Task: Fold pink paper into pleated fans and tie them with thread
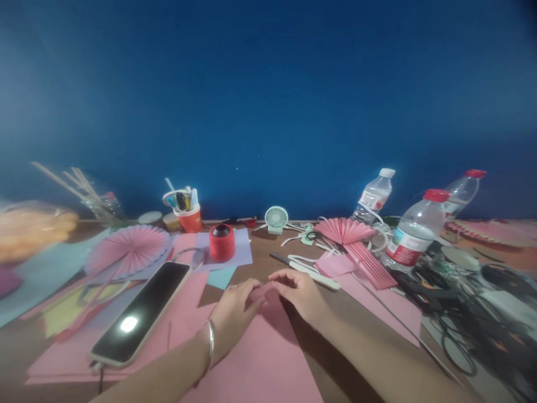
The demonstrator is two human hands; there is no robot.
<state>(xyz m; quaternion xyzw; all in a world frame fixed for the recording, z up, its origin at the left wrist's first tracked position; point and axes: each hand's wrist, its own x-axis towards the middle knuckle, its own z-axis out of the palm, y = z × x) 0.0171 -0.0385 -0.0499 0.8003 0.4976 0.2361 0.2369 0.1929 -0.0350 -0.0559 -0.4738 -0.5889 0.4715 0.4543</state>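
Note:
A sheet of pink paper [264, 358] lies on the table in front of me, its far edge between my two hands. My left hand [237, 313], with a silver bangle at the wrist, pinches that edge from the left. On the right, my right hand [300, 294] pinches the same edge between thumb and fingers. The far edge looks raised or folded over; the fingers partly hide it. Just beyond my right hand lies a white-handled utility knife [319, 275]. Pleated pink paper fans [346, 230] rest farther right.
A smartphone [145, 313] lies on pink sheets at left, near a round paper fan [130, 249]. Behind stand a red thread spool [222, 243], a cup of pens [189, 218] and a small fan [276, 219]. Water bottles [413, 232] and tangled cables [453, 341] crowd the right.

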